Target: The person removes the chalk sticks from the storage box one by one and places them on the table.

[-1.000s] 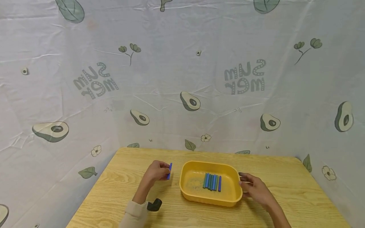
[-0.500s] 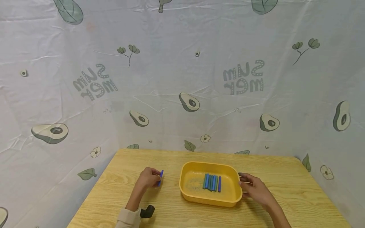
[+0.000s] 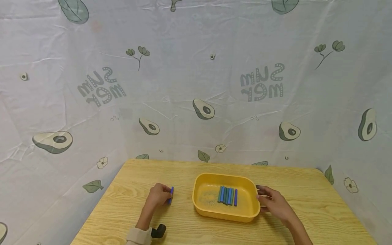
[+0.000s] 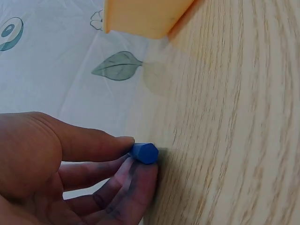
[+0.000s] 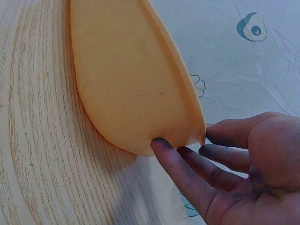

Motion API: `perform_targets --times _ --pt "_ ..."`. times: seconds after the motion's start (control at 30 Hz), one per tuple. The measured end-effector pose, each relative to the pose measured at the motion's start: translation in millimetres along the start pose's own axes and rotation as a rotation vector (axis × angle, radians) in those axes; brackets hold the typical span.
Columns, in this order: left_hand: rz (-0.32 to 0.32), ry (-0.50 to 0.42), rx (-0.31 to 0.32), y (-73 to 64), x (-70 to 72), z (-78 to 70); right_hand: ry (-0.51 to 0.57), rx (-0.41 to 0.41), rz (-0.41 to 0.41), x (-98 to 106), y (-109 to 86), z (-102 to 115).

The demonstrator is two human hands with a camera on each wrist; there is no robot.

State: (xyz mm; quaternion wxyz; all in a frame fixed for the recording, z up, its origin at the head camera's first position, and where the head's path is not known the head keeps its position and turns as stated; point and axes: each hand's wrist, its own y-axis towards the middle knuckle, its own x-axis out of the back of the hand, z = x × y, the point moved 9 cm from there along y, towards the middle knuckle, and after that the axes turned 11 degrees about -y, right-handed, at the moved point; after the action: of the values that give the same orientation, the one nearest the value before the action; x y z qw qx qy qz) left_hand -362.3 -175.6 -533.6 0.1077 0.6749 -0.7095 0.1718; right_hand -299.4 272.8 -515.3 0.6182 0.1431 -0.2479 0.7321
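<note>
My left hand [image 3: 158,194] pinches a blue chalk stick [image 3: 170,196] between thumb and fingertips, low over the table left of the tray. In the left wrist view the six-sided end of the blue chalk stick [image 4: 147,153] faces the camera, close to the wood, and the fingers carry dark smudges. A yellow plastic tray [image 3: 226,216] stands right of centre. Inside it several blue and green chalk sticks [image 3: 227,195] lie side by side, with one darker blue stick slightly apart. My right hand [image 3: 275,204] holds the tray's right end, thumb at the rim and smudged fingertips [image 5: 161,143] against the outer wall.
Both hands work over a wooden table [image 3: 147,170]. Bluish dust [image 3: 209,198] marks the left part of the tray floor. A pale printed cloth [image 3: 183,85] hangs behind and at the sides. On the left sleeve sits a black wrist device [image 3: 159,231].
My left hand has moved left, away from the tray, and lowered the blue chalk stick toward the table. The right hand and the tray have stayed in place.
</note>
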Motion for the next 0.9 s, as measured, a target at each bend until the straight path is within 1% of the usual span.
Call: perform_targets --times 0.2,0.37,0.5,0.6,0.73,0.9 --pt "-0.023 0.009 -0.039 -0.1 -1.0 -2.1 -0.003 0.006 0.002 1 -0.1 1" --pt "-0.046 0.008 -0.052 0.3 -1.5 -2.6 -0.002 0.008 -0.001 1 0.3 1" --pt "-0.056 0.008 -0.052 -0.4 -1.7 -2.1 -0.004 -0.006 -0.006 1 0.9 0" --pt "-0.057 0.019 -0.049 -1.7 -1.5 -2.1 -0.003 -0.014 -0.005 0 1.0 -2" --pt "-0.068 0.063 -0.057 -3.8 0.1 -4.8 0.0 -0.012 -0.002 -1 0.9 -3" --pt "-0.065 0.089 -0.071 -6.4 0.4 -12.6 0.003 -0.009 -0.006 -2 0.4 -3"
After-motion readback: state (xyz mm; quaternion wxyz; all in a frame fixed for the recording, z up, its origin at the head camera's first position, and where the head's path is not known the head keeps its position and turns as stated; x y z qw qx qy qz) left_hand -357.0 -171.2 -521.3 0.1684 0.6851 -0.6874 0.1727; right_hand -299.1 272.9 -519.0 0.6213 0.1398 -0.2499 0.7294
